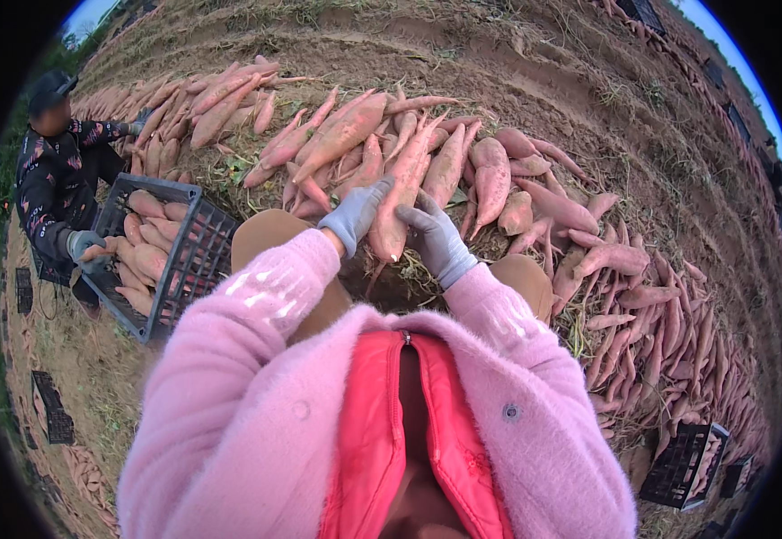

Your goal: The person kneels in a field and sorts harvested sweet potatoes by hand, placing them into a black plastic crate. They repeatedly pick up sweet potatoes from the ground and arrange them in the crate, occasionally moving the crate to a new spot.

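Between my two gloved hands is a large pink sweet potato (393, 214), its blunt end towards me and its thin end pointing away. My left hand (356, 212), in a grey-blue glove, grips it along the left side. On the other side my right hand (439, 237), gloved alike, has its fingers against the skin. Just beyond lies a heap of sweet potatoes (347, 131) on the soil. A broad one (490, 175) rests to the right of the held one. The undersides of both hands are hidden.
At my left a black plastic crate (195, 222) holds several sweet potatoes (145, 249). A co-worker (60, 175) beside it has one gloved hand at the crate and the other at the row. More sweet potatoes (674, 337) run along the right, with another crate (680, 465) behind.
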The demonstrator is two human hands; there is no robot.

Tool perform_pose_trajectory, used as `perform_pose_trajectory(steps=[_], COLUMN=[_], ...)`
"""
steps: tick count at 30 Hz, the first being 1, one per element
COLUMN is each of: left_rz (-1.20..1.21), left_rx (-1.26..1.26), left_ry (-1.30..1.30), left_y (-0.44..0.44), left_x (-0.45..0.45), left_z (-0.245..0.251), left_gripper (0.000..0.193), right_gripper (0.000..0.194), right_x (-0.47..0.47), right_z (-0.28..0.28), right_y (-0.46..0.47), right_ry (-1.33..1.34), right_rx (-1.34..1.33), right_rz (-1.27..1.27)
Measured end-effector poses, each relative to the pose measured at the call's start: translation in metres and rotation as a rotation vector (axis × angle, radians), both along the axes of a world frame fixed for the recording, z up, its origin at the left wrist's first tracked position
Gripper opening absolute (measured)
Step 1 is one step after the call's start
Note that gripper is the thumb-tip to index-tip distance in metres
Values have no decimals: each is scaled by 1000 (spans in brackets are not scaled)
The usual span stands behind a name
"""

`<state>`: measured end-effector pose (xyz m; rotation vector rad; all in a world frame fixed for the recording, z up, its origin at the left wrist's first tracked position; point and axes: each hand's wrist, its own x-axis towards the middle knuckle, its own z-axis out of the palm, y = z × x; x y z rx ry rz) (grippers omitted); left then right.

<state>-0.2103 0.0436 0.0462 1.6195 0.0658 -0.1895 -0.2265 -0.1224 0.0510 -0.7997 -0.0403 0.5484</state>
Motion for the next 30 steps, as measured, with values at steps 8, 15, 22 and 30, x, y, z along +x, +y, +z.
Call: perform_pose_trajectory(steps=[8,15,22,30], left_rz=[368,971,928,791], left_rx=[463,1449,1017,1180], left_ry=[-581,-6,329,376], left_y=[97,340,414,389], left_x=[-68,-190,-237,-214], left_z=[78,60,2,15], left_gripper=[31,51,58,56], right_gripper=[64,39,49,96], right_x=[42,89,100,146], right_z=[-42,-73,-107,-86], right_y=[-16,-65,-71,-10], right_ry=[110,-87,-178,-128], right_rx=[-230,-473,-883,-1424], right_rz=[-109,-409,-532,-306])
